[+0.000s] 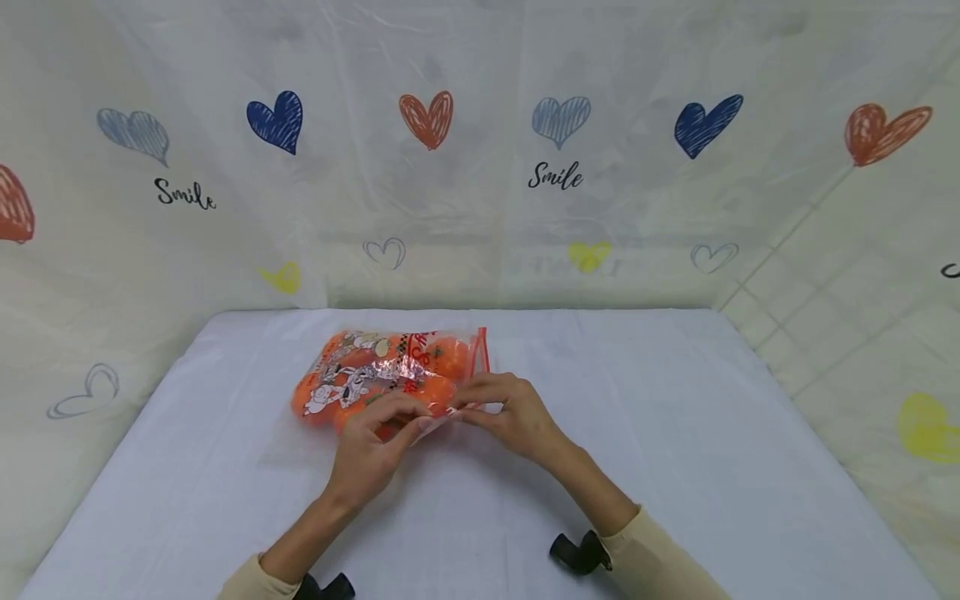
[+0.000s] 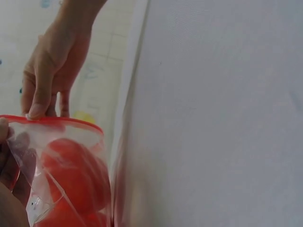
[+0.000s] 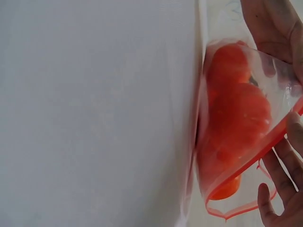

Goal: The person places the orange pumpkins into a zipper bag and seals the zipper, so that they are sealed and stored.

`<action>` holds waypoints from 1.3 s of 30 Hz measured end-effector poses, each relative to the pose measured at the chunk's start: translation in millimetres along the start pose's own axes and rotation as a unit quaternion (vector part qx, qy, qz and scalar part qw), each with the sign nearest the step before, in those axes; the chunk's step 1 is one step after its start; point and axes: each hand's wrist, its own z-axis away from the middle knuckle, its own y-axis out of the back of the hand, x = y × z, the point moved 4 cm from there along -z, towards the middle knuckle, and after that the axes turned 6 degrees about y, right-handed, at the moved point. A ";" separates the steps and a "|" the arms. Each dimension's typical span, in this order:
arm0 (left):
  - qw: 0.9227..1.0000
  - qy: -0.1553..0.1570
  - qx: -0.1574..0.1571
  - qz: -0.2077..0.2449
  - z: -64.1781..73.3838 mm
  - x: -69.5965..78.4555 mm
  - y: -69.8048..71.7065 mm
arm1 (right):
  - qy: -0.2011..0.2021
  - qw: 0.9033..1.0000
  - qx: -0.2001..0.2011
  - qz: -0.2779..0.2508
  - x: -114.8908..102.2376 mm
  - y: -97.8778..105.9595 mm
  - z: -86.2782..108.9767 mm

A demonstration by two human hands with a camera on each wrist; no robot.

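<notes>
A clear zip bag (image 1: 352, 375) with a red zip edge and printed cartoon rabbits lies on the white-covered table. Inside are several round orange-red fruits (image 3: 236, 113) with green stems, which look like tomatoes. At the bag's near side, my left hand (image 1: 375, 446) pinches the clear film close to the zip end. My right hand (image 1: 517, 417) grips the red zip edge (image 3: 262, 151) between thumb and fingers, a little right of the left hand. In the right wrist view the bag's mouth gapes below the right hand's fingers.
The white cloth (image 1: 675, 467) covers the table to its edges. Behind it hangs a pale curtain (image 1: 480, 200) printed with hearts and the word Smile. Black wrist devices (image 1: 577, 552) sit at both sleeve cuffs.
</notes>
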 end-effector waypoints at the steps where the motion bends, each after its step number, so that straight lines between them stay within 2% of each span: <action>1: 1.000 -0.001 0.001 0.001 -0.2 0.2 0.3 | -0.001 1.000 0.001 -0.002 1.5 0.3 0.0; 8: 1.000 -0.012 0.019 0.003 -0.8 1.5 1.5 | 0.006 1.000 0.001 -0.009 8.2 2.6 -1.6; 16: 1.000 -0.017 0.016 -0.007 -1.7 -3.5 0.2 | -0.017 1.000 0.003 -0.022 11.9 3.1 -2.4; 27: 0.997 -0.062 -0.009 -0.036 -9.4 3.5 -15.2 | -0.049 0.998 0.006 -0.031 17.7 2.6 0.0; 30: 0.997 -0.068 0.003 -0.048 -11.8 5.2 -16.2 | -0.045 0.998 0.007 -0.036 17.0 2.6 -0.2; 36: 0.997 -0.063 0.012 -0.046 -13.5 5.8 -16.5 | -0.022 0.999 0.017 -0.045 13.9 4.4 1.7; 39: 0.998 -0.048 0.009 -0.038 -12.7 4.5 -16.1 | -0.021 0.999 0.016 -0.045 13.3 5.0 2.8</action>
